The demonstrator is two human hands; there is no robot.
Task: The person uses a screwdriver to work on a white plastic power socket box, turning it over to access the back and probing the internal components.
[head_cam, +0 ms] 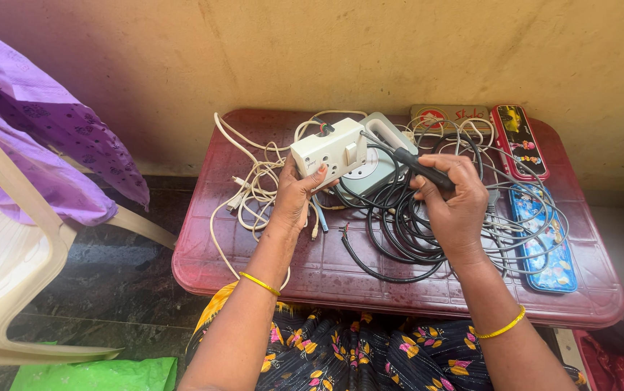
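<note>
**Switch box held up, screwdriver brought to it**

Above the maroon plastic surface (pixel 312 271), a white switch-and-socket box (pixel 329 150) is held in the left hand (pixel 294 195), fingers wrapped round its lower left corner. The box is hard, smooth plastic, rectangular, with a rocker switch on its face; it appears closed, and no loosened screws can be seen, so the work on it is judged to be at an early stage. To the left of the box, a tangle of thin white cables (pixel 254 188) is spread out. Just right of the box, a grey-green socket unit (pixel 377 156) is lying under coils of black cable (pixel 399 224). Further right, a black-handled screwdriver (pixel 413 165) is gripped in the closed right hand (pixel 453 206), its thin shaft pointed toward the box. Beyond that, printed tin pencil cases (pixel 518 141) are laid along the surface's right edge.
</note>
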